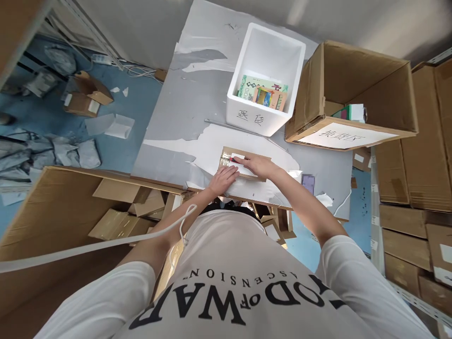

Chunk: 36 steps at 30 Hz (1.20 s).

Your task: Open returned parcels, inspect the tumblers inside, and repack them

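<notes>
A small flat cardboard box (260,154) with a white label and shiny tape at its left end lies on the table. Across its near left edge rests my left hand (224,180), fingers stretched out and pressing on it. My right hand (257,166) is above the label, its fingers closed round a small red and dark tool (233,160). Most of that tool is hidden by the fingers, so its exact kind does not show. The tool's red end points toward the taped end of the box.
Behind the box stands a white foam box (262,123) with several booklets inside. To its right is an open carton (307,108) holding a green and white package. A large carton (45,212) with cardboard boxes stands at left. Stacked cartons (404,181) line the right side.
</notes>
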Available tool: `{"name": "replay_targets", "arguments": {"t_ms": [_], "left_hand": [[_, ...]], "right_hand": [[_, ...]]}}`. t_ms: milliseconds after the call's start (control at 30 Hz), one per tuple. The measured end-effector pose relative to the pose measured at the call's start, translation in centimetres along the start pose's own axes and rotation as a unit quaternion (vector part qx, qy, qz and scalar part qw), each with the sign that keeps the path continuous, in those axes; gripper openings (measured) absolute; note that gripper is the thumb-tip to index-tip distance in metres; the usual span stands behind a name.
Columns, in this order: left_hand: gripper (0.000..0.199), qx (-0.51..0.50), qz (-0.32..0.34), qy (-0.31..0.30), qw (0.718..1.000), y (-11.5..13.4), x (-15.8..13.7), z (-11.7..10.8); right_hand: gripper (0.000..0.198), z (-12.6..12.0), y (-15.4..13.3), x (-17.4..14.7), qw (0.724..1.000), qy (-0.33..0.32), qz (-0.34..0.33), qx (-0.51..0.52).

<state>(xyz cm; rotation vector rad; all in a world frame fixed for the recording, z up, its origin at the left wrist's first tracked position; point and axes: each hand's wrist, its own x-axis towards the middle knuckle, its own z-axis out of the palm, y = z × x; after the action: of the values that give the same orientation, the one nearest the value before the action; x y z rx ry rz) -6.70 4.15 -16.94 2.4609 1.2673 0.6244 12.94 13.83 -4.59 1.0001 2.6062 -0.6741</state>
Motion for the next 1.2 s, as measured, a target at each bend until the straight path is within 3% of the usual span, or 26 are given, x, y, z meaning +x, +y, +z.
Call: {"name": "replay_targets", "arguments": {"t_ms": [367, 500, 800, 933, 1200], "left_hand": [[0.035, -0.036, 0.018, 0.022, 0.999, -1.8, 0.1, 1.6], [0.036, -0.053, 0.009, 0.014, 0.998, -1.9, 0.3, 1.3], [0.038, -0.046, 0.007, -0.004, 0.999, -1.7, 0.3, 1.2], [0.037, -0.035, 0.002, -0.01, 0.999, -1.6, 0.4, 1.3], [0.038, -0.03, -0.017, -0.021, 0.999, -0.9, 0.9, 1.1]], "right_hand": [[0.068, -0.5, 0.1, 0.6, 0.994, -0.032, -0.04, -0.101], [0.071, -0.4, 0.9, 0.3, 0.992, -0.047, -0.01, -0.114], [0.058, 0.4, 3.1, -2.9, 0.996, -0.049, 0.044, -0.066], [0.062, 0.7, 4.2, -5.2, 0.994, -0.053, 0.058, -0.075], [0.07, 3.0, 8.7, -13.8, 0.991, -0.044, 0.101, -0.078]]}}
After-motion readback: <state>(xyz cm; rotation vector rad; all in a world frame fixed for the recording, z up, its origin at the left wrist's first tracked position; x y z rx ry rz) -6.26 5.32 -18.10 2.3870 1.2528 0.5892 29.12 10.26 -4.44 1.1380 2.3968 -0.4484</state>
